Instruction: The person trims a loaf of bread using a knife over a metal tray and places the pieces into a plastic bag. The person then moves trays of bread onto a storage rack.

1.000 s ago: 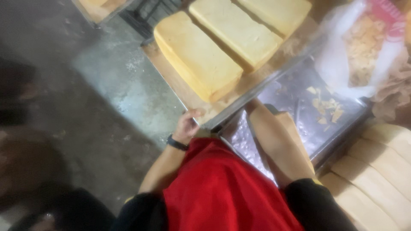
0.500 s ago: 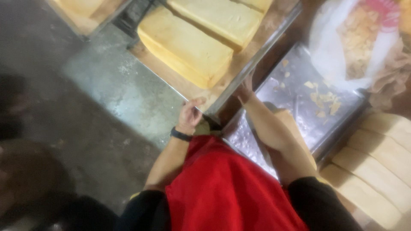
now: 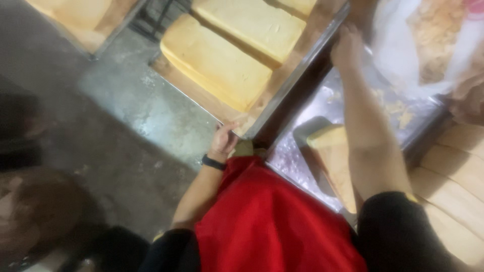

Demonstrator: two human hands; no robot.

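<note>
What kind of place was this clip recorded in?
Most likely a bakery or cake production room. Large pale yellow sponge slabs lie on a metal tray that the left hand grips at its corner and the right hand at its far edge. A crumb-strewn steel table stands on a concrete floor.

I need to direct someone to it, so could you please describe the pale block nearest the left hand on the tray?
Find the long metal tray whose corner the left hand grips. Of the pale yellow slabs lying on it, this block lies closest to that corner. Unlike its neighbour further up, its whole top shows.
</note>
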